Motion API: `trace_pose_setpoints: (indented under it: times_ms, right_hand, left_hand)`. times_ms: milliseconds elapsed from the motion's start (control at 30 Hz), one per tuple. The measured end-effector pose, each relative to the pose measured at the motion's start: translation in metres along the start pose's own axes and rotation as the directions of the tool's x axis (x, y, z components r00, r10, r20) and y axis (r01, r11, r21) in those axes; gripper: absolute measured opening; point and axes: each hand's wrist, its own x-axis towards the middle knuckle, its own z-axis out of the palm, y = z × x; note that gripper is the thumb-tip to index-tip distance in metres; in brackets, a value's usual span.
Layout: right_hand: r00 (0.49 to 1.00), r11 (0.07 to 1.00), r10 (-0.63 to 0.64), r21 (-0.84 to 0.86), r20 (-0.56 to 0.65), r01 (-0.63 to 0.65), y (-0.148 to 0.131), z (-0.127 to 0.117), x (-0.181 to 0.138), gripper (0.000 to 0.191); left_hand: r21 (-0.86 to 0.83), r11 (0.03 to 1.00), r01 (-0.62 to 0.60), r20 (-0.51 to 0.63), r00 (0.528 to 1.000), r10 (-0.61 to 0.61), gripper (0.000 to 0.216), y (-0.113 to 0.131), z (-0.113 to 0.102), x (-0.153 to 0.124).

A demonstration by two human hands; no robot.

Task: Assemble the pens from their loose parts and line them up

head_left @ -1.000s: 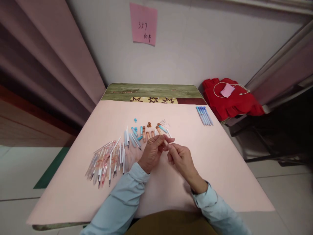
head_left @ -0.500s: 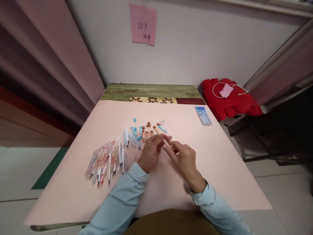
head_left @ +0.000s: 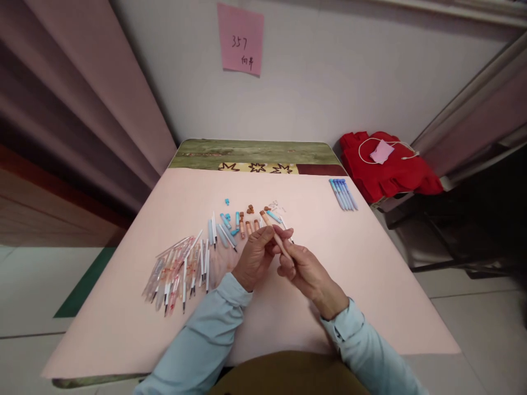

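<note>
My left hand [head_left: 256, 257] and my right hand [head_left: 304, 268] meet over the middle of the pink table cover [head_left: 370, 285]. Both pinch one slim pen with a pale barrel and a brown end [head_left: 272, 230], tilted up and to the left. The left fingers hold it near the brown end, the right fingers grip the lower part. Just beyond the hands lie loose pen parts, brown and blue [head_left: 242, 219]. Left of the hands lies a heap of pen barrels and refills [head_left: 181, 269].
A row of several blue pens [head_left: 343, 193] lies at the table's far right. Red cloth with a white cord and pink note [head_left: 387, 164] rests on a chair to the right. A pink paper note [head_left: 241, 38] hangs on the wall. Curtains flank both sides.
My right hand slid a little toward me along the pen and closed tighter on it. The left hand and the pen stayed almost where they were.
</note>
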Motion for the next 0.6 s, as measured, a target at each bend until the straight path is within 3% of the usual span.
trace_pose_setpoints:
  times_ms: [67, 100, 200, 233, 267, 300, 367, 433, 467, 533, 600]
  right_hand:
    - [0.983, 0.955, -0.157, -0.267, -0.093, 0.128, 0.001, 0.000, -0.002, 0.049]
    - [0.954, 0.876, -0.268, -0.447, -0.138, 0.181, 0.002, 0.000, -0.003, 0.047]
    - [0.804, 0.484, -0.578, -0.852, -0.140, 0.200, 0.004, -0.001, -0.007, 0.034]
    - [0.769, 0.386, -0.630, -0.903, -0.108, 0.189, 0.005, 0.000, -0.008, 0.032]
    - [0.760, 0.345, -0.645, -0.919, -0.083, 0.192, 0.006, 0.000, -0.008, 0.032]
    - [0.777, 0.374, -0.625, -0.903, -0.078, 0.210, 0.006, 0.000, -0.008, 0.034]
    - [0.867, 0.604, -0.488, -0.756, -0.100, 0.253, 0.007, 0.001, -0.008, 0.040]
    - [0.960, 0.875, -0.265, -0.440, -0.087, 0.201, 0.005, 0.002, -0.006, 0.046]
    - [0.986, 0.955, -0.155, -0.263, -0.055, 0.136, 0.004, 0.002, -0.006, 0.046]
    - [1.000, 1.000, 0.003, 0.016, 0.013, -0.004, 0.003, 0.002, -0.004, 0.044]
    - [0.996, 0.984, 0.072, 0.156, 0.059, -0.080, 0.004, 0.002, -0.003, 0.043]
  left_hand:
    - [0.004, 0.999, -0.032, -0.028, 0.999, 0.032, 0.025, -0.001, -0.001, 0.002]
    - [0.011, 0.999, -0.046, -0.040, 0.998, 0.046, 0.024, -0.002, -0.002, 0.003]
    - [0.052, 0.996, -0.071, -0.049, 0.996, 0.073, 0.022, -0.004, -0.002, 0.005]
    - [0.069, 0.995, -0.073, -0.044, 0.996, 0.076, 0.022, -0.005, -0.001, 0.005]
    - [0.081, 0.994, -0.078, -0.039, 0.996, 0.081, 0.023, -0.005, -0.001, 0.005]
    - [0.089, 0.993, -0.081, -0.033, 0.996, 0.085, 0.024, -0.004, 0.000, 0.004]
    - [0.089, 0.993, -0.073, -0.022, 0.997, 0.076, 0.026, -0.003, 0.001, 0.002]
    - [0.073, 0.996, -0.051, -0.003, 0.999, 0.051, 0.028, -0.001, 0.003, -0.001]
    - [0.064, 0.998, -0.029, 0.013, 1.000, 0.028, 0.029, 0.000, 0.003, -0.002]
    - [0.054, 0.998, 0.015, 0.050, 0.999, -0.018, 0.030, 0.002, 0.003, -0.004]
    - [0.060, 0.997, 0.043, 0.077, 0.996, -0.047, 0.032, 0.002, 0.003, -0.005]
